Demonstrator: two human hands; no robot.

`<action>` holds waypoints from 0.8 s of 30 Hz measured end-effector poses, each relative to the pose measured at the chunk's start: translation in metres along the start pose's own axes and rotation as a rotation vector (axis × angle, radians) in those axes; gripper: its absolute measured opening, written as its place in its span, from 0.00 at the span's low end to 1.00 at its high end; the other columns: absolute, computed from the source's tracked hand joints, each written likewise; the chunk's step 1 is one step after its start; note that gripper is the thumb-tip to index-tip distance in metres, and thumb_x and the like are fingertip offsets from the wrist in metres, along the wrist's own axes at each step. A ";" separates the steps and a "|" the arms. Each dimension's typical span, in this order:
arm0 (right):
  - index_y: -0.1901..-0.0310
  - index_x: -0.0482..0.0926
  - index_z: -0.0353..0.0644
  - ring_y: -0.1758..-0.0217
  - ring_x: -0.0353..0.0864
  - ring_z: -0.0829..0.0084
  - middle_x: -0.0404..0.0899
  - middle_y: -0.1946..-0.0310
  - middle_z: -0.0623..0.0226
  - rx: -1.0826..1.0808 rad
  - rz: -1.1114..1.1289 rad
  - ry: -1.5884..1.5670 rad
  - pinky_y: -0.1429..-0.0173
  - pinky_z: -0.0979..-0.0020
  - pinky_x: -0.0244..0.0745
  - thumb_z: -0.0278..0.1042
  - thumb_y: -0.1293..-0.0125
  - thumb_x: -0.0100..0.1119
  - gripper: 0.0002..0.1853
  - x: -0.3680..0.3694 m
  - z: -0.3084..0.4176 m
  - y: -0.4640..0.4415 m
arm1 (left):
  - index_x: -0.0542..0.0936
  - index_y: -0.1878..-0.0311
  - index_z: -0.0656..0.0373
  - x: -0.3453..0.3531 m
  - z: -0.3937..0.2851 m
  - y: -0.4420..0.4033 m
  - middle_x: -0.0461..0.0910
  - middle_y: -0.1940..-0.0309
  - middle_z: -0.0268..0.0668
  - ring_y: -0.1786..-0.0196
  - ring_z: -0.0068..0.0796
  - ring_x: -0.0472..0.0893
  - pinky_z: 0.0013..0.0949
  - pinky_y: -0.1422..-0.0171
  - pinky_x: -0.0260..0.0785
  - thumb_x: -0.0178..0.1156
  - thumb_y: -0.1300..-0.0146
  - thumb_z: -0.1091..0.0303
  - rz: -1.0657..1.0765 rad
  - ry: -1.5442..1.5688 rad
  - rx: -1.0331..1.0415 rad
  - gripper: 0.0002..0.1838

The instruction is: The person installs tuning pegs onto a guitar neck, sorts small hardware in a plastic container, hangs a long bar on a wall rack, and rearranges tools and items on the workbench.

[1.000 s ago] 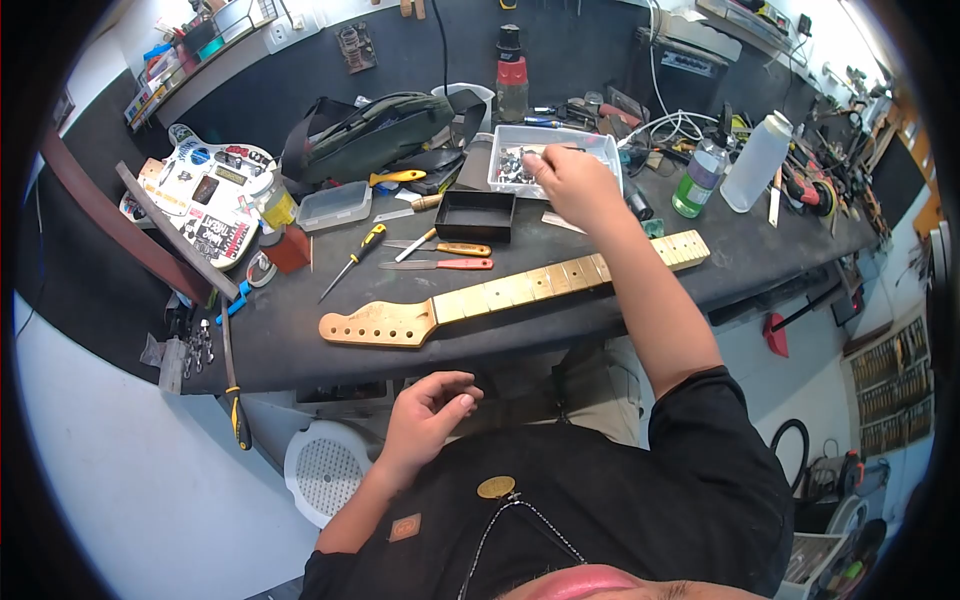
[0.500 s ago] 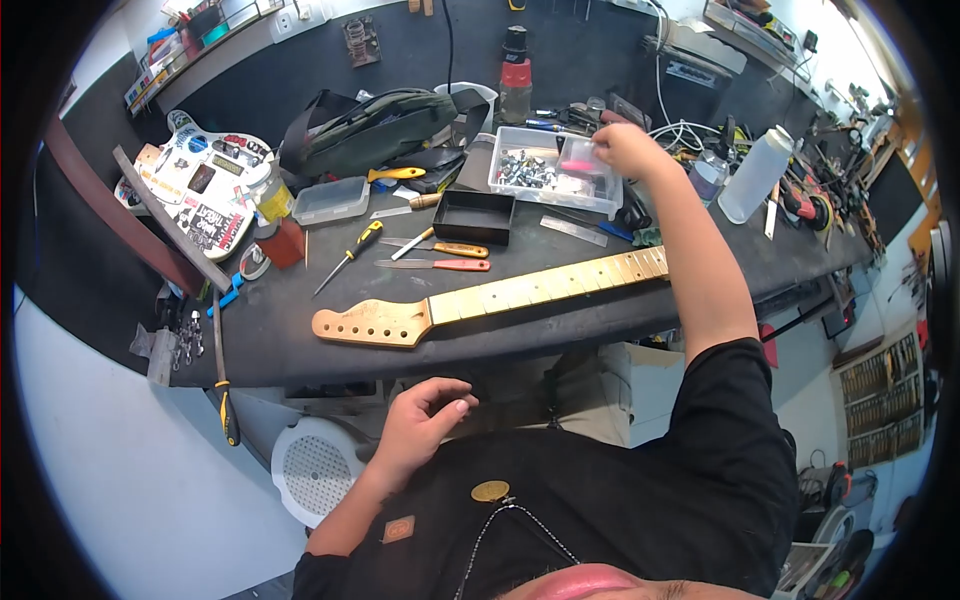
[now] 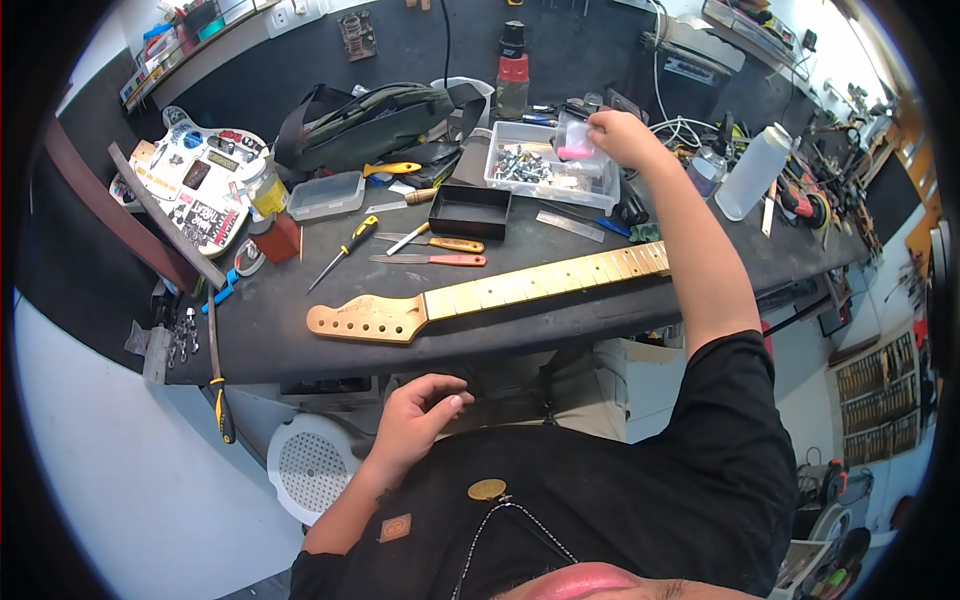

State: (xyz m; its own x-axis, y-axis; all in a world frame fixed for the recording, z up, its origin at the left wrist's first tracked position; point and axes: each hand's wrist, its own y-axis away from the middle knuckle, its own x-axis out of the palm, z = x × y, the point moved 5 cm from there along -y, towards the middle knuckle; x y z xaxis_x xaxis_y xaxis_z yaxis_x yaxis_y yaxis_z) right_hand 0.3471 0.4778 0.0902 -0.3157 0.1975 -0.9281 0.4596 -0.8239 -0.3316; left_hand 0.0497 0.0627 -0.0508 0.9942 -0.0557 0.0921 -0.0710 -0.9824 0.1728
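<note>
Clear plastic tray [image 3: 545,194]: on the desk [image 3: 520,340]; landmark for the entries below, sides being the person's own. Contents: loose metal hardware [image 3: 522,165], heaped in its left half.

Right hand [image 3: 622,138]: above the tray's far right corner, fingers pinching the upper part of a clear bag [image 3: 572,132] with something pink low in it. Bag upright over the tray's far right part; from where I stand, cannot tell whether its lower end touches the contents.

Left hand [image 3: 415,412]: well to the near side of the tray, short of the desk; fingers loosely curled, thumb apart, nothing seen in them.

Change noted: a second ago the right hand covered the tray's middle; it has shifted to the far right corner and the bag has risen. In my judgement, the hardware is now easier to see and reach.

Edges and room: black box [image 3: 467,228] just beside the tray's near left corner; steel ruler [image 3: 570,225] close along its near side; guitar neck [image 3: 500,297] nearer still, partly behind the right forearm [image 3: 695,250]. Tools crowd the tray's far side. Freest passage, I judge: from above.
</note>
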 end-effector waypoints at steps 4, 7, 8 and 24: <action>0.49 0.85 0.46 0.42 0.85 0.50 0.86 0.52 0.56 -0.122 -0.223 0.207 0.41 0.49 0.79 0.39 0.35 0.71 0.14 -0.006 0.028 0.018 | 0.83 0.41 0.67 -0.004 0.000 0.001 0.90 0.51 0.40 0.51 0.23 0.86 0.30 0.43 0.79 0.63 0.24 0.71 -0.015 -0.037 -0.002 0.14; 0.48 0.83 0.47 0.42 0.84 0.49 0.83 0.50 0.58 -0.150 -0.163 0.166 0.42 0.51 0.79 0.39 0.38 0.75 0.18 -0.006 0.040 0.026 | 0.83 0.41 0.67 -0.004 0.004 0.002 0.90 0.52 0.40 0.51 0.23 0.86 0.29 0.43 0.79 0.63 0.24 0.71 -0.023 -0.018 -0.004 0.14; 0.49 0.83 0.46 0.43 0.84 0.49 0.84 0.50 0.57 -0.155 -0.102 0.114 0.42 0.51 0.79 0.39 0.38 0.74 0.18 -0.002 0.041 0.028 | 0.83 0.41 0.67 -0.004 0.003 0.002 0.90 0.52 0.40 0.51 0.23 0.86 0.29 0.43 0.79 0.63 0.24 0.71 -0.021 -0.011 -0.008 0.14; 0.44 0.85 0.33 0.47 0.89 0.55 0.89 0.51 0.49 0.160 -0.183 -0.453 0.41 0.60 0.81 0.38 0.32 0.71 0.20 0.001 -0.034 -0.010 | 0.83 0.42 0.68 -0.003 0.001 -0.004 0.90 0.52 0.40 0.52 0.24 0.86 0.31 0.43 0.79 0.63 0.24 0.71 -0.004 0.004 -0.002 0.13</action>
State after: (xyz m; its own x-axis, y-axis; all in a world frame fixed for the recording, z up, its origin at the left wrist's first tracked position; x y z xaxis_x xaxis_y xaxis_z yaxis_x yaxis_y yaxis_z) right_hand 0.3707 0.5043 0.0866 -0.7237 0.1255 -0.6786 0.2412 -0.8753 -0.4191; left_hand 0.0469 0.0664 -0.0531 0.9941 -0.0512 0.0958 -0.0675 -0.9822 0.1755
